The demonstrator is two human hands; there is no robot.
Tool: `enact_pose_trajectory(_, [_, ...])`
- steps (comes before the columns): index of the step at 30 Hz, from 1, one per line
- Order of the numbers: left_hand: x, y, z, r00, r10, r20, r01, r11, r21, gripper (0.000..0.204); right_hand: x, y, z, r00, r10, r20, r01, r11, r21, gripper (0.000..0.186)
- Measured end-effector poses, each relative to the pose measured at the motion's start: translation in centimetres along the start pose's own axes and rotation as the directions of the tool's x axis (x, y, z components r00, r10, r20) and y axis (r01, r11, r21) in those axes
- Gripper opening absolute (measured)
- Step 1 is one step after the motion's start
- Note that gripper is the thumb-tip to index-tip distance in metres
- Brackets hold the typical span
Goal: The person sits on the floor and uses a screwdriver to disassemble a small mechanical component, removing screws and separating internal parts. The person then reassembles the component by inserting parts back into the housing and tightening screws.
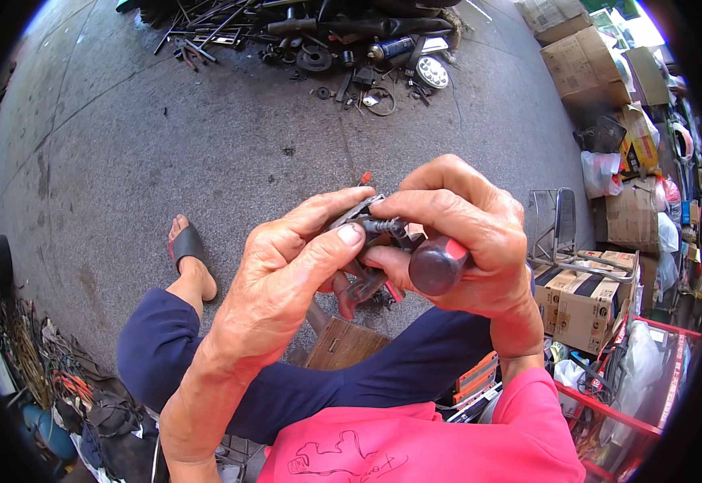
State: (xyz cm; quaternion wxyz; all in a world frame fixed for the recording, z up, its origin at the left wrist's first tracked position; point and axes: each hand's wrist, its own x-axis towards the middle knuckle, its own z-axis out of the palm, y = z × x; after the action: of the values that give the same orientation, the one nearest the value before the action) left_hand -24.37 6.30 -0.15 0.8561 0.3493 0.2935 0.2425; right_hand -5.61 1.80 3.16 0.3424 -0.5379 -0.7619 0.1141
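Note:
Both hands meet in front of me, above my lap. My left hand [274,262] is closed round a small dark metal mechanism [387,228], its thumb pressed along the near side. What looks like a coiled or threaded piece shows on that part. In my right hand [480,229] is a screwdriver [438,267] with a rounded black and red handle, its butt facing me. The shaft and tip are hidden. The right index finger and thumb also touch the mechanism. A small orange-red tip [366,178] sticks up just beyond the left fingertips.
A wooden block or stool [344,344] stands between my legs. Scrap parts [314,58] lie heaped on the far floor. To the right are cartons [580,302], a metal-framed rack [556,229] and a red crate [641,427]. Wires and cloth [101,419] pile up at left.

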Motion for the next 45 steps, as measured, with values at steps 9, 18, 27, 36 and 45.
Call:
enact_pose_trajectory(9, [0.0,0.3,0.0,1.000,0.018,-0.014,-0.017,0.999,0.038,0.041,0.1,0.2,-0.4,1.000,0.029,-0.012,-0.029,0.999,0.017,0.034])
enact_pose_trajectory(18, [0.1,-0.5,0.1,0.990,0.121,-0.074,-0.112,0.987,0.113,0.041,-0.5,0.1,0.1,0.997,0.074,0.031,-0.075,0.996,0.045,0.026])
enact_pose_trajectory(27, [0.2,-0.7,0.4,0.985,0.157,-0.066,-0.144,0.975,0.167,0.038,-1.1,0.4,0.8,0.996,0.087,0.009,-0.087,0.996,-0.006,0.027])
enact_pose_trajectory(36, [-0.4,-0.8,0.8,0.934,0.351,-0.071,-0.297,0.870,0.394,0.039,-1.1,-0.2,1.3,0.996,-0.001,-0.093,-0.004,0.998,-0.063,0.027])
enact_pose_trajectory(45, [-0.6,-1.1,0.8,0.942,0.331,-0.058,-0.285,0.878,0.385,0.039,-1.0,-0.3,1.4,0.997,0.059,-0.059,-0.057,0.998,0.029,0.029])
